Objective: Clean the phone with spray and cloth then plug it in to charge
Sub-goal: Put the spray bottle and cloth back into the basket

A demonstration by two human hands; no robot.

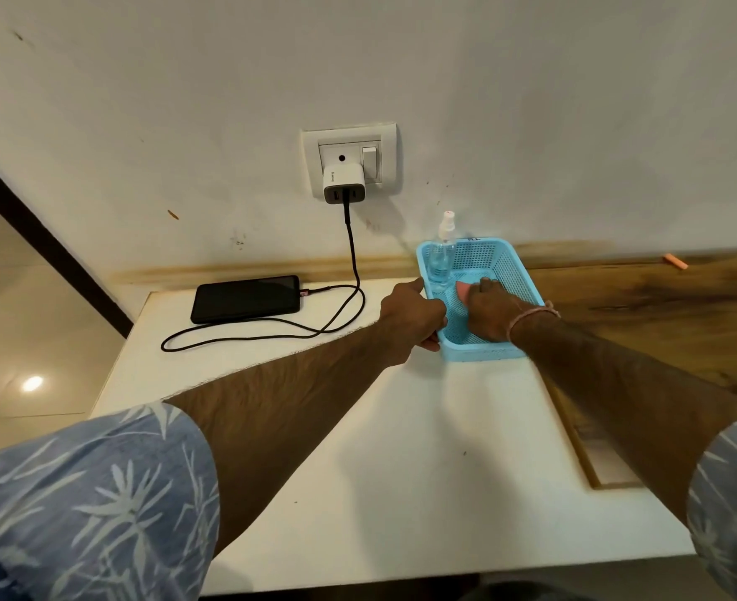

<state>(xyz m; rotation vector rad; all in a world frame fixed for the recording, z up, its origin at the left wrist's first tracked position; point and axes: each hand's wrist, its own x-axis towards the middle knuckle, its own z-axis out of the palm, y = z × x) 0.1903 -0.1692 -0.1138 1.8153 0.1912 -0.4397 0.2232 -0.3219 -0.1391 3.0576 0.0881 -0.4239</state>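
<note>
Head view: my left hand (412, 312) clamps the blue basket (505, 264) rim at nine o'clock, steadying it. My right hand (490, 308) closes on the pink cloth (463, 290) inside, beside the spray bottle (443, 253). The phone (245, 298) lies at ten o'clock, cable (349, 271) attached.

Prob. a home room: wall socket (350, 162) w/ charger (343, 184), white table (358, 448), tiled floor (15, 340).
</note>
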